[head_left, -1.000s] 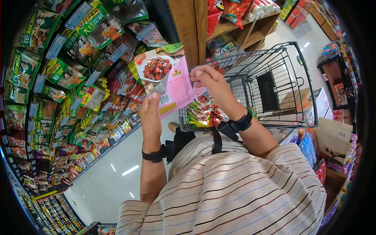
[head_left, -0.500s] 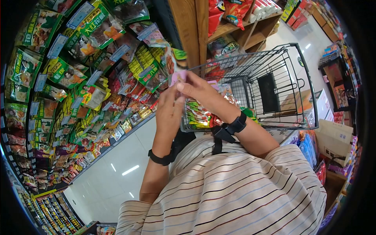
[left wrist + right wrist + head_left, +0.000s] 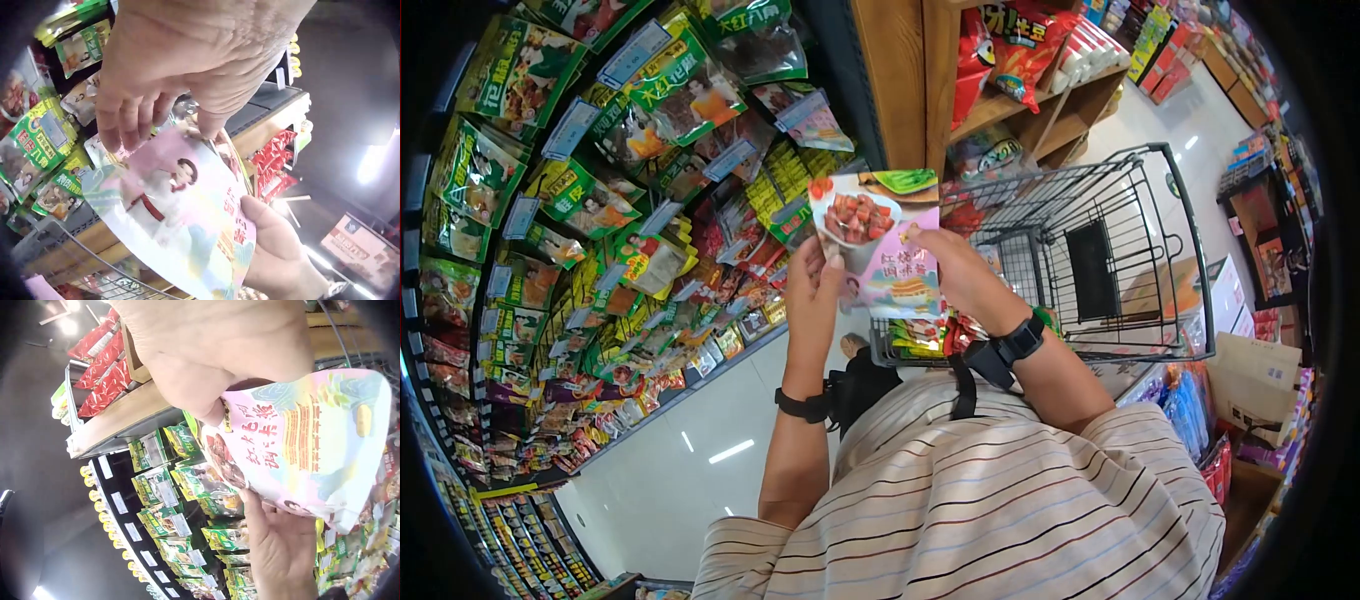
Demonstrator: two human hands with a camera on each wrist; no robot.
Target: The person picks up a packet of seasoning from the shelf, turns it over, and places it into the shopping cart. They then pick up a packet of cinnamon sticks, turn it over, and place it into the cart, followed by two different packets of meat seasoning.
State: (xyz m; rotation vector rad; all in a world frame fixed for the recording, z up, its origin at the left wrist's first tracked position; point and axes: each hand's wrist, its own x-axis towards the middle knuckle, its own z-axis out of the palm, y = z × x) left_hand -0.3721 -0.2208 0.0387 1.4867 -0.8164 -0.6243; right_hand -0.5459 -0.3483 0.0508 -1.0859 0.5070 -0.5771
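Note:
A pink and white packet (image 3: 878, 245), printed with a bowl of red meat chunks, is held up between both hands in the head view. The left hand (image 3: 812, 290) pinches its left edge, thumb on the printed face. On the right edge the right hand (image 3: 965, 275) grips it, thumb across the front and the other fingers hidden behind. In the left wrist view the packet (image 3: 181, 206) shows a printed figure in white. Red lettering and a tower picture are on the packet (image 3: 294, 444) in the right wrist view.
A wire shopping cart (image 3: 1090, 265) with several packets in it stands just beyond the right hand. Hanging seasoning packets (image 3: 590, 205) fill the rack at left. A wooden shelf (image 3: 900, 90) holds red snack bags (image 3: 1028, 55). A cardboard box (image 3: 1250, 375) is at right.
The packet was back side out, then edge-on between the joined hands; now its printed front faces the head camera. The hands have moved apart to its two sides, and the head view has shifted slightly.

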